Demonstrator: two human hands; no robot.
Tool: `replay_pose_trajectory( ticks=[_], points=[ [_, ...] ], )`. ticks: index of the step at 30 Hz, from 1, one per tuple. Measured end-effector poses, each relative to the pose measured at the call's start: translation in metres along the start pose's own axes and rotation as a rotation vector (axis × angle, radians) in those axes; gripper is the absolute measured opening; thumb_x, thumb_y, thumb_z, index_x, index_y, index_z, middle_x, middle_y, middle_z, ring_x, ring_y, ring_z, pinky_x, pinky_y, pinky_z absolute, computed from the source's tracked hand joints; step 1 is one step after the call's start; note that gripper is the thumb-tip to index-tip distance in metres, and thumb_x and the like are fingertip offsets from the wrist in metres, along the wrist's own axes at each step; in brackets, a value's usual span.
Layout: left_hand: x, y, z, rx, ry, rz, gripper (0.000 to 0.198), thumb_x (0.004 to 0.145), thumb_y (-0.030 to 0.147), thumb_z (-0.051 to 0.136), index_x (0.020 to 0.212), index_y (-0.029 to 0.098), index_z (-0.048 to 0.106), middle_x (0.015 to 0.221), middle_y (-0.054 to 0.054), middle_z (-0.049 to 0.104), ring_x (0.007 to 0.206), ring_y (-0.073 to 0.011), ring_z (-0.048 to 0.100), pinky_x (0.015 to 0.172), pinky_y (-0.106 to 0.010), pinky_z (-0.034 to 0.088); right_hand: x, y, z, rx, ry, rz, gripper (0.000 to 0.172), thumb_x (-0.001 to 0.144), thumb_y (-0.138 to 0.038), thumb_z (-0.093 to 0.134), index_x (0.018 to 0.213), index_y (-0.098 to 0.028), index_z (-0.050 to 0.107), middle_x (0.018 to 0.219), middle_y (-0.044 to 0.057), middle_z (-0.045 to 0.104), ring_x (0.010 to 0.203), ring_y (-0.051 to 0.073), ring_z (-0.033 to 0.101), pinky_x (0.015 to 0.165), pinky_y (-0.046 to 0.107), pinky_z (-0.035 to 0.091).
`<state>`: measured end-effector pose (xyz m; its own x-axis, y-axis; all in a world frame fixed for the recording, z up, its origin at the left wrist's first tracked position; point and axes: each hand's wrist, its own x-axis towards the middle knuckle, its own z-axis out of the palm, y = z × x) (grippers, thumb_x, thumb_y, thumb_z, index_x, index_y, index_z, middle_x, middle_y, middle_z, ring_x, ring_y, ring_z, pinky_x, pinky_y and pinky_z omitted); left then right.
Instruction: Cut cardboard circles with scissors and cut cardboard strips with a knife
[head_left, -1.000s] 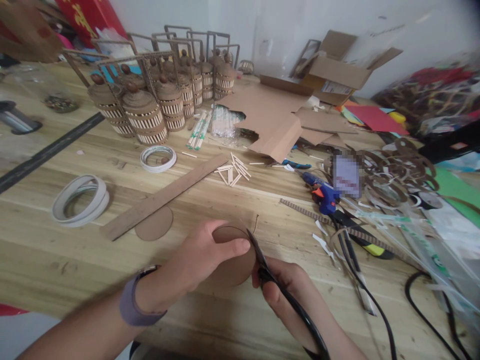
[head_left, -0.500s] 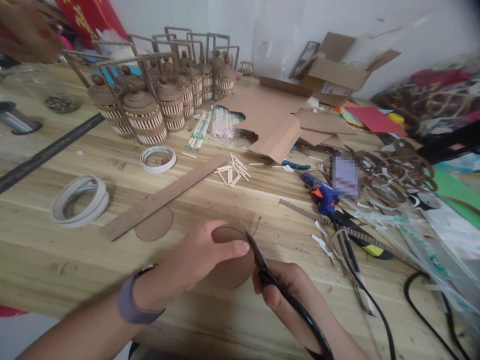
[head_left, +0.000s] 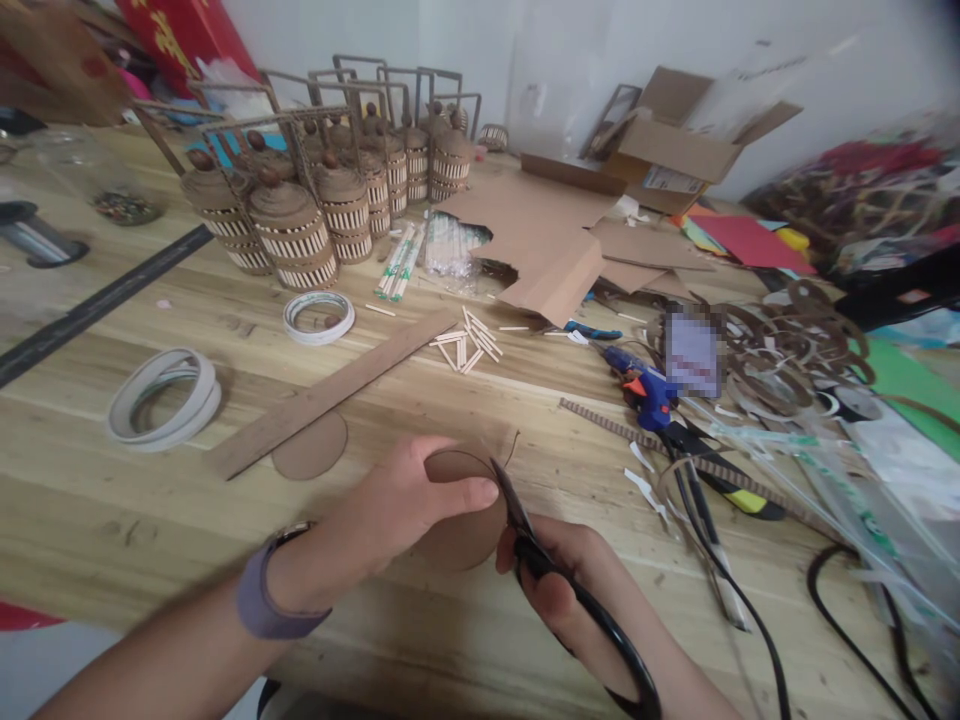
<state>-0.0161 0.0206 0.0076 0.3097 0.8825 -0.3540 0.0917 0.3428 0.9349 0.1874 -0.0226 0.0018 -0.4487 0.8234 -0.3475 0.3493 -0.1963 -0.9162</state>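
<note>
My left hand [head_left: 390, 515] pinches a brown cardboard disc [head_left: 465, 525] just above the wooden table [head_left: 90, 520], thumb on top. My right hand [head_left: 577, 600] grips black-handled scissors [head_left: 555, 575], whose blades meet the disc's right edge. A thin curl of trimmed cardboard [head_left: 512, 445] rises from the disc's top. A second cardboard disc [head_left: 310, 447] lies flat to the left, next to a long cardboard strip [head_left: 330, 392].
Two tape rolls [head_left: 163, 398] [head_left: 318, 317] lie at left. Several small stick-and-cardboard lanterns [head_left: 296, 230] stand at the back. Cut cardboard sheets [head_left: 540, 235], short sticks [head_left: 469, 345], a blue glue gun [head_left: 645, 385], cardboard rings [head_left: 795, 345] and black cables [head_left: 832, 600] crowd the right.
The disc and both hands have shifted slightly. The scissors remain at the disc's right edge.
</note>
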Motion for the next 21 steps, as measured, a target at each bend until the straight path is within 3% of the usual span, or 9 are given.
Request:
replay_pose_trajectory(
  ticks=[12,21],
  points=[
    [0.0009,0.0035,0.0001,0.017,-0.095,0.012,0.026,0.080,0.035,0.074,0.101,0.020,0.078,0.102,0.000,0.080,0.103,-0.0247,0.070,0.093,-0.032,0.050,0.0009,0.0102,-0.0023,0.091,-0.050,-0.058,0.078,0.078,-0.092,0.042,0.082,-0.016,0.059,0.053,-0.008,0.034,0.047,0.007,0.027,0.044,0.023,0.019],
    [0.0000,0.0021,0.0007,0.046,-0.057,0.015,0.022,0.080,0.034,0.075,0.097,0.022,0.078,0.100,0.001,0.080,0.104,-0.0243,0.070,0.092,-0.032,0.051,0.0038,0.0078,-0.0034,-0.009,-0.026,-0.060,0.079,0.077,-0.094,0.037,0.077,-0.017,0.057,0.059,-0.005,0.036,0.053,0.009,0.029,0.047,0.023,0.023]
  ],
)
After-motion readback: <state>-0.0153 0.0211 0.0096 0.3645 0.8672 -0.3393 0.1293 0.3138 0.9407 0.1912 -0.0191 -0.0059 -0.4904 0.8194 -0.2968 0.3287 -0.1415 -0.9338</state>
